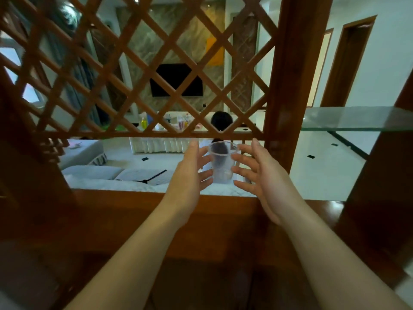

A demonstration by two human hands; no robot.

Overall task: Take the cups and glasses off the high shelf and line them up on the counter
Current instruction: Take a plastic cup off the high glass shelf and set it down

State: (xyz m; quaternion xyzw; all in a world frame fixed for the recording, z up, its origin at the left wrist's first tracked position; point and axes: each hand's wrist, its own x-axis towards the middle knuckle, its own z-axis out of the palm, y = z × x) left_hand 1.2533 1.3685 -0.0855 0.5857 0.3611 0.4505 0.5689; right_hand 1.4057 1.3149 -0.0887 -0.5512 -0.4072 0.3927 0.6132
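A clear plastic cup point(222, 163) hangs upright in the air just beyond the far edge of the wooden counter point(125, 211), below the lattice screen. My left hand point(190, 173) presses its spread fingertips against the cup's left side. My right hand point(261, 175) does the same on the cup's right side, so the cup is held between both hands. The cup looks empty. A glass shelf point(357, 118) at upper right shows no cups on the part I can see.
A wooden lattice screen point(138, 70) fills the upper left, its bottom rail just above the cup. A thick wooden post point(290, 86) stands right of the cup, another post point(380, 186) further right. Beyond is a living room with a sofa point(96, 173) and a seated person.
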